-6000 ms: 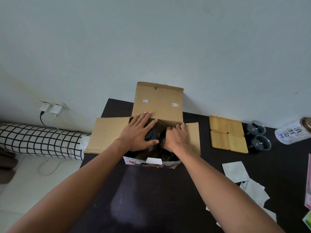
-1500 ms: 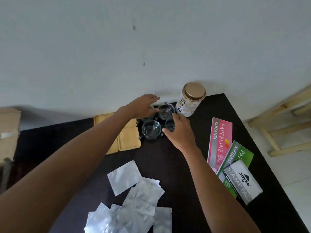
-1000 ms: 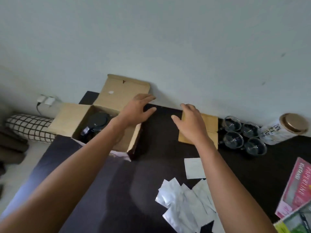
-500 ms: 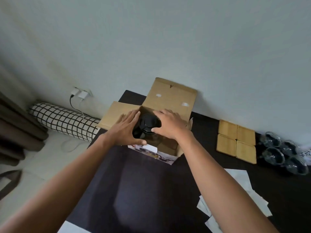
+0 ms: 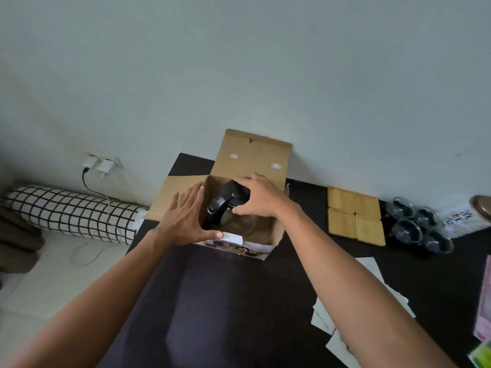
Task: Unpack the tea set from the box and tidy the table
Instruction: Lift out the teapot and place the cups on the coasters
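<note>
An open cardboard box (image 5: 255,158) stands at the table's far left, its flaps spread. Inside it a glass teapot (image 5: 225,205) with a black lid and handle leans, its top above the rim. My right hand (image 5: 259,197) grips the teapot around the lid. My left hand (image 5: 186,219) lies flat with fingers spread against the box's left front edge, holding nothing. Four bamboo coasters (image 5: 354,216) lie in a square to the right of the box. Several glass cups (image 5: 419,227) stand in a cluster beyond them.
The table (image 5: 225,309) is dark. White packets (image 5: 372,301) are scattered at the right front. A white tin (image 5: 467,219) lies by the cups. Pink and green booklets (image 5: 485,314) sit at the right edge. A checked bolster (image 5: 69,213) and wall chargers (image 5: 101,164) are left.
Both hands left the cups at the right and returned to the box. The right hand has closed on the teapot's top, and the teapot stands higher and more tilted than half a second ago.
</note>
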